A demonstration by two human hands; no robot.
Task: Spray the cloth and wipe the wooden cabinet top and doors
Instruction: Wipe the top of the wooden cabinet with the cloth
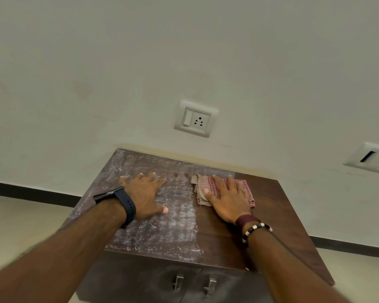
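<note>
A low wooden cabinet stands against the wall; its top (278, 215) is dark and clean on the right, grey and dusty on the left. A folded red-and-white checked cloth (202, 185) lies on the top near the back. My right hand (228, 199) presses flat on the cloth, fingers spread. Resting flat on the dusty part, left of the cloth, is my left hand (146, 196), holding nothing. Below the front edge the two doors (184, 287) show, each with a metal handle. No spray bottle is in view.
A white switch and socket plate (195, 119) is on the wall above the cabinet. Another wall plate (372, 158) sits at the right edge. A dark skirting strip (31, 193) runs along the wall's base, with pale floor on both sides.
</note>
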